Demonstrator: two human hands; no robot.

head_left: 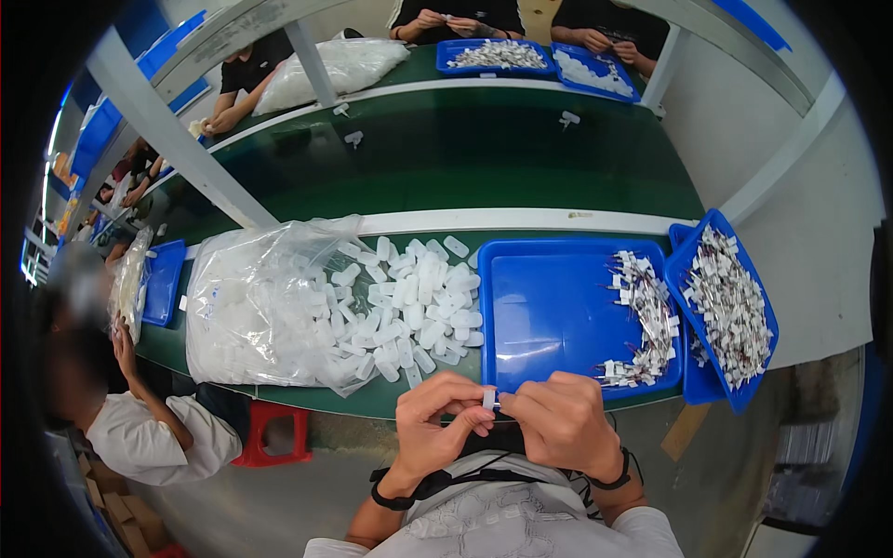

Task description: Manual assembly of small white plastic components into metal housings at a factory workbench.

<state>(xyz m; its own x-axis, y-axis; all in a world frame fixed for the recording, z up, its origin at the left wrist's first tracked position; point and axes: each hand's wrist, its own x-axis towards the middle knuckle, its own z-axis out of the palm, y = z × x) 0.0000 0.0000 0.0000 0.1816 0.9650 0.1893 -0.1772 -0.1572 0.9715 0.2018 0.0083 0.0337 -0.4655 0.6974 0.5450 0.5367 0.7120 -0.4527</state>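
Note:
Close to my body, in front of the bench edge, my left hand (439, 417) pinches a small white plastic piece (488, 399) between thumb and fingers. My right hand (566, 424) is closed right beside it, fingertips pressed together at the piece's right side; whatever they grip is hidden. Beyond my hands lies a heap of translucent white plastic covers (423, 302), spilling from a clear plastic bag (256, 307). A blue tray (539, 325) stands to the right of the heap, with small white parts with thin wires (651, 321) gathered along its right side.
At the far right, a tilted blue tray (686, 296) full of similar wired parts (730, 316) rests on other blue trays. A green conveyor belt (446, 158) with a few loose pieces runs behind a white rail (521, 220). Co-workers sit opposite and at left, near a red stool (296, 437).

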